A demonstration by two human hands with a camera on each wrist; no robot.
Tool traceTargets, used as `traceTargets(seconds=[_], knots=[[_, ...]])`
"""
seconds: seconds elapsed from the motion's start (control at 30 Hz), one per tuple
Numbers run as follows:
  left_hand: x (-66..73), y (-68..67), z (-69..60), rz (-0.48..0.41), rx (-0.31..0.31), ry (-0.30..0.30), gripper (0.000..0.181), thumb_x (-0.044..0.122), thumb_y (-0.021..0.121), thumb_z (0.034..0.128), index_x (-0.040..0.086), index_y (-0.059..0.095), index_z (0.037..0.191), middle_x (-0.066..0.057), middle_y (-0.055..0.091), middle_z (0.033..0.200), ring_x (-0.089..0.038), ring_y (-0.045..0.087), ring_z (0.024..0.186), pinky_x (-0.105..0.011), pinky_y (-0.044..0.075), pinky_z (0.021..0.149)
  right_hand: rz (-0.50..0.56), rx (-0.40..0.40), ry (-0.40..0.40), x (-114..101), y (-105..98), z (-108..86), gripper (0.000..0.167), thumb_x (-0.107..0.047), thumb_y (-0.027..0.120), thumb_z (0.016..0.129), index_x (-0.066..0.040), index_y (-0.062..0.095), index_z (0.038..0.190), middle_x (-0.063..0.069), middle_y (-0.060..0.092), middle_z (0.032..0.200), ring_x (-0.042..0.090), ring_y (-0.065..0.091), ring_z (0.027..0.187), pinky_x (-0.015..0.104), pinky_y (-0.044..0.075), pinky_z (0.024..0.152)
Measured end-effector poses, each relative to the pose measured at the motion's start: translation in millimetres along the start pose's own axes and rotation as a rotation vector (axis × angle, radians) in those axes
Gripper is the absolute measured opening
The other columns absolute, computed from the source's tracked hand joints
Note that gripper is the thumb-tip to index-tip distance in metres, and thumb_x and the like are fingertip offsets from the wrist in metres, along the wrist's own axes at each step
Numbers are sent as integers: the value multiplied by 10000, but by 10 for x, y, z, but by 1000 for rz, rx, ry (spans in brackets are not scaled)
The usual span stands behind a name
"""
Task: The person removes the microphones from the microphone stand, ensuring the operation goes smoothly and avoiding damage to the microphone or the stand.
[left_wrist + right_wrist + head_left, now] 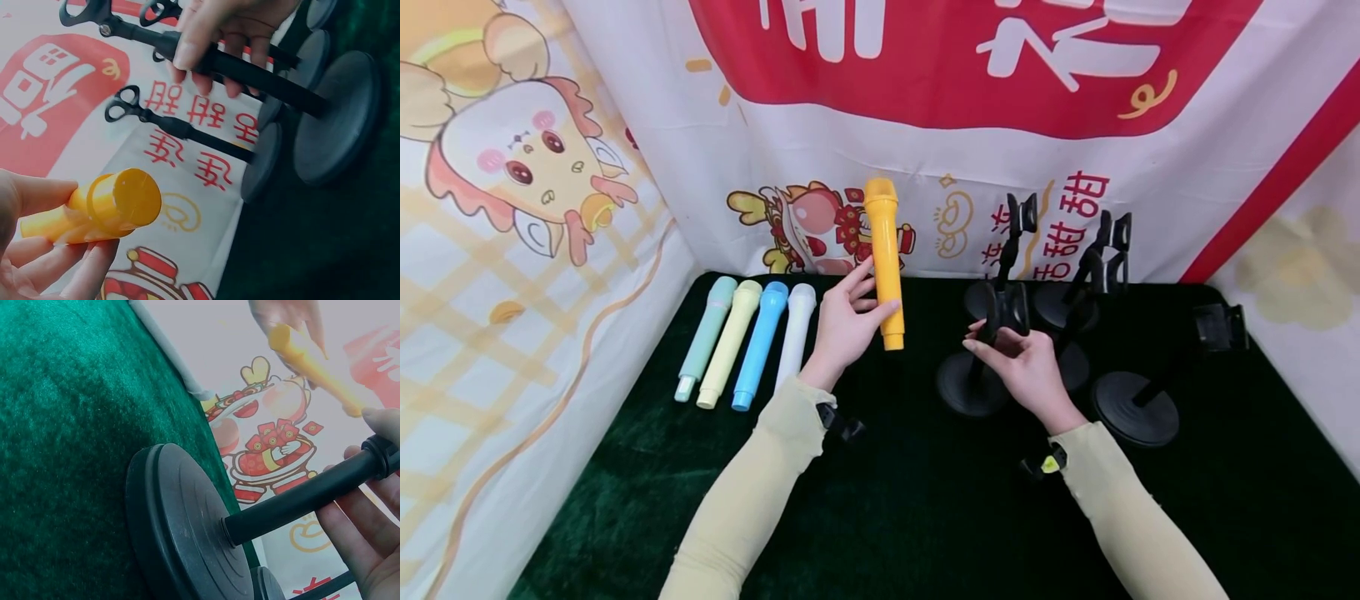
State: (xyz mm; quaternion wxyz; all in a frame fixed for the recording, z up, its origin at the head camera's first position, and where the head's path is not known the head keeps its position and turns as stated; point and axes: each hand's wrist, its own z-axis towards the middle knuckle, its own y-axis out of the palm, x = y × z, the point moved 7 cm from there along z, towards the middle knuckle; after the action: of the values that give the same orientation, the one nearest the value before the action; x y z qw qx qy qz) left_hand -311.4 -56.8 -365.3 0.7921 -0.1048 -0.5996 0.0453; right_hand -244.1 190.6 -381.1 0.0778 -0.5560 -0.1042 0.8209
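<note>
In the head view my left hand [842,325] grips a yellow microphone [885,258] by its lower part, raised above the table with its head up. The left wrist view shows the butt end of that yellow microphone [128,200] between thumb and fingers. My right hand [1030,371] holds the pole of a black microphone stand [1009,310] just below its clip, and the clip looks bare. In the right wrist view the stand's round base [194,519] appears at the green cloth; whether it bears on it I cannot tell.
Left of my left hand, a mint microphone [706,337], a pale yellow one [728,346], a blue one [762,346] and a white one [796,329] lie side by side. Several other black stands, one at right [1138,408], surround my right hand. Behind hangs a printed cloth [820,150].
</note>
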Motion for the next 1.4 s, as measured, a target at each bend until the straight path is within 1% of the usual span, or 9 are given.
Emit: traceTargets(seconds=[0.17,0.27,0.33,0.53,0.8,0.97,1.1,1.23,1.4], knots=[[-170,-31,-136,24,-48,-54,700,150,794,916,196,473,1537,-93,651,1328,-235,697,984,-367,578,869,10,-2,11,-2,2,-7,199,-111,755,945,39,733,1074,114,737,1042,161,691,984,241,523,912],[-272,-57,-199,35,-62,-87,708,151,792,918,207,463,1543,-82,648,1331,-221,690,996,-363,575,875,8,3,5,-15,3,-8,212,-95,754,942,59,725,1085,135,735,1041,153,692,975,239,525,906],[-348,-83,-227,43,-62,-109,711,149,792,918,215,462,1543,-73,650,1327,-212,686,997,-358,575,874,8,3,-3,-19,6,-6,219,-84,751,942,74,718,1091,155,730,1053,152,694,974,238,528,902],[-559,-166,-284,50,-58,-172,716,138,784,921,210,450,1550,-90,638,1344,-237,678,1010,-375,576,873,11,5,-7,-17,3,-8,193,-82,754,940,52,729,1076,152,731,1052,156,694,981,242,531,901],[-717,-289,-394,91,-58,-229,728,121,786,915,178,441,1554,-122,627,1341,-263,677,1017,-393,577,871,15,5,-1,-16,5,-8,188,-79,749,943,46,727,1081,153,731,1050,166,695,980,243,531,904],[-827,-410,-492,195,-60,-299,726,143,780,924,159,431,1559,-142,625,1339,-265,682,999,-406,587,849,7,0,-2,-4,8,-4,171,-83,747,945,19,731,1081,139,733,1055,170,697,978,247,527,910],[-894,-501,-548,287,-89,-344,709,162,767,936,145,431,1559,-151,628,1336,-262,683,994,-415,590,838,8,8,-4,153,-11,19,190,-104,758,941,12,737,1091,124,734,1058,174,695,984,248,526,915],[-890,-578,-570,369,-103,-341,684,160,754,944,112,440,1550,-165,638,1327,-272,685,1018,-442,584,849,26,14,-2,305,-27,39,203,-156,771,937,-25,750,1092,83,733,1075,183,694,1002,260,523,931],[-857,-653,-593,457,-62,-319,661,139,747,947,95,453,1538,-158,662,1286,-267,684,1005,-455,574,864,40,9,-10,332,-25,40,222,-243,787,927,-88,754,1083,51,738,1061,209,696,1011,282,526,937]])
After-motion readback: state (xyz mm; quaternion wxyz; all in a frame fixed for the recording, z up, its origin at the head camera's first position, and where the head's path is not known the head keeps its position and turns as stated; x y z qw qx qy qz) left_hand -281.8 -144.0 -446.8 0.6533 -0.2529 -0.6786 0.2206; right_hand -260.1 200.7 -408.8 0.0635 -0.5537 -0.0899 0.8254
